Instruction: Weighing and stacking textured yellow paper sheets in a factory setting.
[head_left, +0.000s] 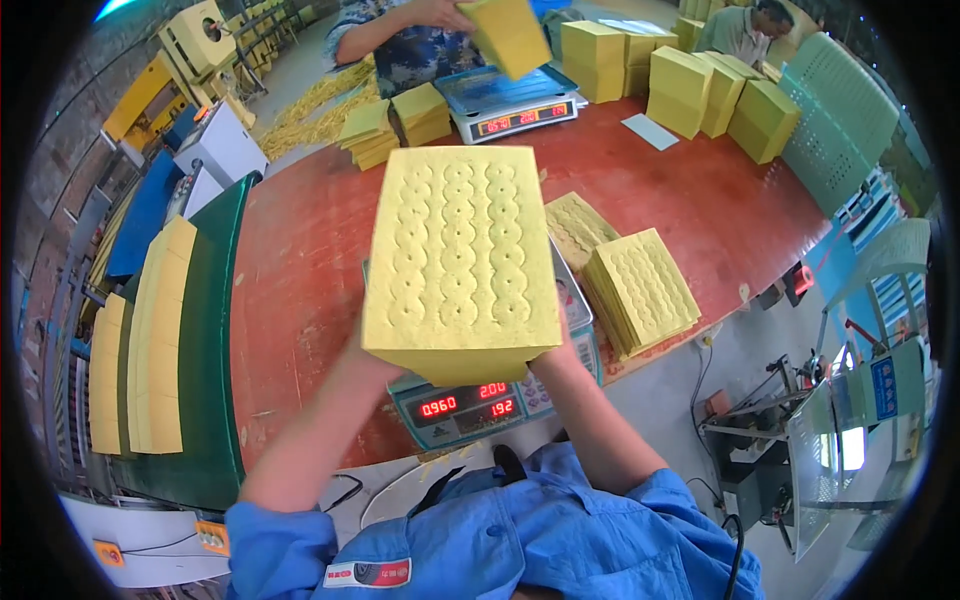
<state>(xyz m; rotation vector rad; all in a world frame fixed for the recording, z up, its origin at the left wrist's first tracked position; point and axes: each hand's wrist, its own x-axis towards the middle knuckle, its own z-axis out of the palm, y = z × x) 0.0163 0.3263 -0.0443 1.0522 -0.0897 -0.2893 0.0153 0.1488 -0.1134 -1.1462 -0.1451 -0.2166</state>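
Workshop interior, seen from above, with a broad red table (300,220) curving across the middle of the frame. At the left edge of the frame, a dark green table (215,300) carries long yellow paper stacks (160,340). At the lower edge is the wearer's blue work shirt (500,540), from which two bare forearms reach up toward the centre.

Centrally placed is the principal object, a thick yellow paper bundle (458,250), its upper face embossed with three columns of overlapping round motifs, each marked with small holes. It lies between the two hands and extends from them toward the top of the frame, in front of the near scale (455,430); whether its underside touches the scale cannot be told. The scale's red-lit display shows below the bundle's lower edge.

At upper right stands a pale green perforated chair back (845,115), beside a row of upright yellow blocks (680,95). At top centre, a co-worker's hand (440,13) grips another yellow block (508,38) over the far scale (500,95). Right of centre, an embossed stack (645,290) rests just beside the near scale.

Left hand (374,353) and right hand (556,358) are set a bundle's width apart, supporting the bundle at its lower left and lower right; most of their fingers are hidden. Smallest is a pale card (650,131), flat on the table at upper right.
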